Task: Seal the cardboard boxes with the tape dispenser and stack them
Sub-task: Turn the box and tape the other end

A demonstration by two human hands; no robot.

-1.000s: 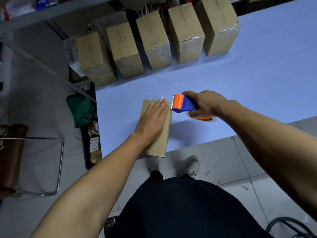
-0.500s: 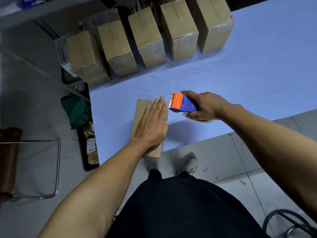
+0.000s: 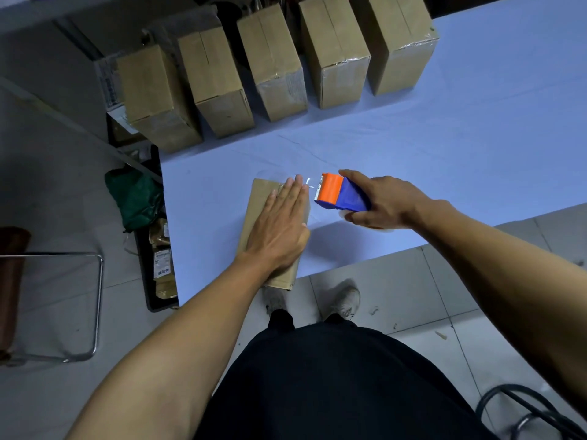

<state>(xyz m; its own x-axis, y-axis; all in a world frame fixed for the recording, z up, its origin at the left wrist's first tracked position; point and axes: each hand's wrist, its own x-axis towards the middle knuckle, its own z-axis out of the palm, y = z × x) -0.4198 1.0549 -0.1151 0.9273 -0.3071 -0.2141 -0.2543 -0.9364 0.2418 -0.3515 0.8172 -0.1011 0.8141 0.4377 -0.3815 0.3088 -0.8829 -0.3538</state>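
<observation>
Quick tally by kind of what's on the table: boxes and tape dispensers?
Cardboard boxes: 6, five standing in the far row, one flat under the left hand
Tape dispensers: 1
Total: 7

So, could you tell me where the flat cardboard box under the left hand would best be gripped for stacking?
Probably by its two long side edges, coming down from above. The flat brown cardboard box lies flat on the pale blue table, its near end overhanging the edge, with the left hand pressing flat on top. The right hand holds the orange and blue tape dispenser, so it is occupied.
</observation>
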